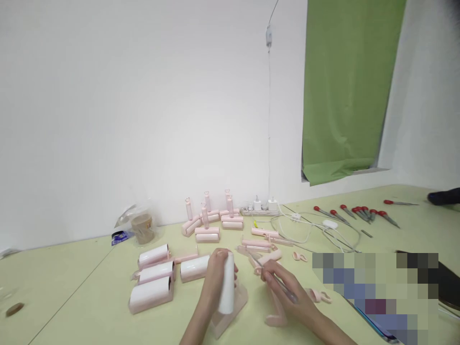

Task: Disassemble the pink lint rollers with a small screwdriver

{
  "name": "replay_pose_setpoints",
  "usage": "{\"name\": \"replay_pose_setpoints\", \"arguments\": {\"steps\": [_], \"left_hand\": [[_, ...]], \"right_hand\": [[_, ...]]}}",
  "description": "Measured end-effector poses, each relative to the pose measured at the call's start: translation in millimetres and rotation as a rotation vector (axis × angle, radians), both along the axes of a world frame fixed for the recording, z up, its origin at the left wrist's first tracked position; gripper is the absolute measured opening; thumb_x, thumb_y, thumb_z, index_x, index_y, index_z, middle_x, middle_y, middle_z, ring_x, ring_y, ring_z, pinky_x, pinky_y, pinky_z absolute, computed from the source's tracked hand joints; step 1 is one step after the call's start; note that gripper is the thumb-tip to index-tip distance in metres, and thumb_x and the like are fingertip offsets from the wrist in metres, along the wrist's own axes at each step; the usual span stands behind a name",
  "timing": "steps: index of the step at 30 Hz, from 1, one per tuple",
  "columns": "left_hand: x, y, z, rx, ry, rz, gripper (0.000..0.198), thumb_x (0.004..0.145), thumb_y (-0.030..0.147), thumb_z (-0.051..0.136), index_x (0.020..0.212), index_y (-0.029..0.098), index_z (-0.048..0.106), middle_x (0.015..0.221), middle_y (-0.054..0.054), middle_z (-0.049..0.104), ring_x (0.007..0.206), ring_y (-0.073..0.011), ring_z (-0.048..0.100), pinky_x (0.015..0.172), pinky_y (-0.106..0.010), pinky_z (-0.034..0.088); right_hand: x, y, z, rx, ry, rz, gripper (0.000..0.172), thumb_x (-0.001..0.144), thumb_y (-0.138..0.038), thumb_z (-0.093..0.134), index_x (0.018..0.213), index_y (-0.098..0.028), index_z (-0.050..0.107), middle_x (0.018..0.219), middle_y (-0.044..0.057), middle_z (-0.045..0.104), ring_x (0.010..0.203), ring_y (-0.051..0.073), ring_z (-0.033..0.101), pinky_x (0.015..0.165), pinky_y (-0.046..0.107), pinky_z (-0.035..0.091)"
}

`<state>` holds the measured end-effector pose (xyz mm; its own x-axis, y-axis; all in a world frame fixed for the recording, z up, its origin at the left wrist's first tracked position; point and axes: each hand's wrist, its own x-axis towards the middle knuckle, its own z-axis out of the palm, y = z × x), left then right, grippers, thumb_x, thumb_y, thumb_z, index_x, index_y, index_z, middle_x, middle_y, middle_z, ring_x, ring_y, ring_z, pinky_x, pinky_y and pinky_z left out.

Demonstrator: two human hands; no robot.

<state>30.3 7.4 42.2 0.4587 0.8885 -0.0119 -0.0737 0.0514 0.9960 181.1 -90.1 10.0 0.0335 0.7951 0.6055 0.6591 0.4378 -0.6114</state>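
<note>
My left hand (214,277) is wrapped round a white lint roll (227,283), held upright over a pink plastic cover (230,314) lying on the pale green table (82,292). My right hand (283,292) pinches a thin metal tool (273,278) like a pen, its tip pointing up left toward pink parts (268,258). A pink handle piece (276,314) lies under the right hand. Three white rolls in pink holders (154,278) lie to the left of my left hand.
Several assembled pink rollers (210,223) stand near the wall. A power strip (259,209) with white cables (316,230) sits behind them. Red-handled screwdrivers (355,213) lie at the right. A tape roll in clear wrap (142,227) is at the left. A green curtain (348,86) hangs at the right.
</note>
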Motion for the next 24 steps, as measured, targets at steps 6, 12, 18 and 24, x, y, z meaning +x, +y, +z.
{"name": "replay_pose_setpoints", "arguments": {"steps": [6, 12, 18, 24], "left_hand": [[-62.6, -11.1, -18.8, 0.145, 0.255, -0.041, 0.022, 0.079, 0.038, 0.037, 0.075, 0.019, 0.046, 0.054, 0.002, 0.052, 0.049, -0.0133, 0.051, 0.048, -0.023, 0.04], [-73.7, -15.5, -16.3, 0.154, 0.374, -0.112, 0.037, 0.078, 0.055, 0.038, 0.073, 0.019, 0.045, 0.057, 0.002, 0.053, 0.053, -0.0154, 0.053, 0.05, -0.024, 0.041], [-64.6, -13.2, -8.2, 0.317, 0.626, -0.09, 0.051, 0.074, 0.063, 0.032, 0.075, 0.018, 0.053, 0.078, -0.006, 0.061, 0.062, -0.0202, 0.058, 0.059, -0.029, 0.042], [-57.4, -4.3, 12.5, 0.565, 1.02, 0.043, 0.058, 0.066, 0.074, 0.031, 0.072, 0.019, 0.052, 0.074, -0.01, 0.063, 0.074, -0.0308, 0.056, 0.064, -0.035, 0.037]], "right_hand": [[-43.5, -21.0, 9.9, -0.047, 0.038, 0.338, 0.022, 0.091, -0.028, 0.03, 0.074, -0.02, 0.043, 0.071, 0.002, 0.048, 0.069, 0.014, 0.047, 0.064, 0.024, 0.039], [-55.3, -16.3, 0.0, -0.109, -0.007, 0.312, 0.024, 0.091, -0.028, 0.028, 0.072, -0.02, 0.042, 0.07, 0.002, 0.049, 0.069, 0.014, 0.047, 0.065, 0.025, 0.038], [-50.8, -17.7, -1.9, -0.198, 0.035, 0.249, 0.028, 0.091, -0.033, 0.028, 0.071, -0.019, 0.043, 0.069, 0.001, 0.048, 0.069, 0.014, 0.047, 0.065, 0.025, 0.038], [-26.4, -10.9, 7.1, -0.253, 0.41, 0.113, 0.033, 0.086, -0.05, 0.032, 0.076, -0.02, 0.043, 0.057, -0.003, 0.048, 0.041, 0.009, 0.041, 0.041, 0.02, 0.031]]}}
